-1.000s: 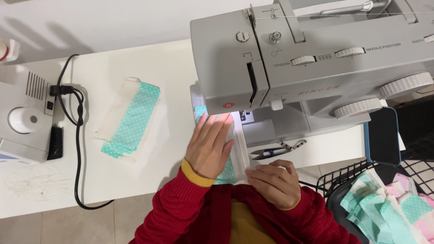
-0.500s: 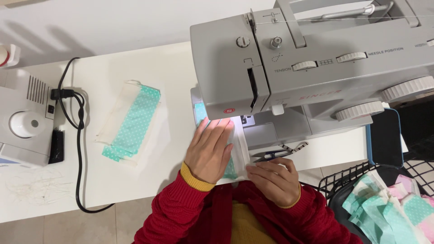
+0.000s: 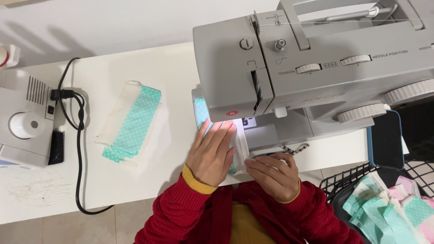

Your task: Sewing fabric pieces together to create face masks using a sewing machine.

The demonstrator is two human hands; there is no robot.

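My left hand (image 3: 211,153) lies flat, fingers spread, on a teal-and-white fabric piece (image 3: 200,115) that runs under the head of the grey sewing machine (image 3: 312,63). My right hand (image 3: 273,174) rests on the near edge of the same fabric, fingers curled and pressing it to the machine bed. The needle area is lit by the machine's lamp. A pair of small scissors (image 3: 294,148) lies on the bed just beyond my right hand.
A finished teal dotted fabric piece (image 3: 132,122) lies on the white table (image 3: 113,180) to the left. A second grey machine (image 3: 25,122) with a black cable (image 3: 79,149) stands at the far left. A black wire basket (image 3: 352,178) of fabric pieces (image 3: 389,210) sits at lower right.
The view has shifted slightly. Both hands stay on the fabric at the machine, with my left hand a little nearer the needle.
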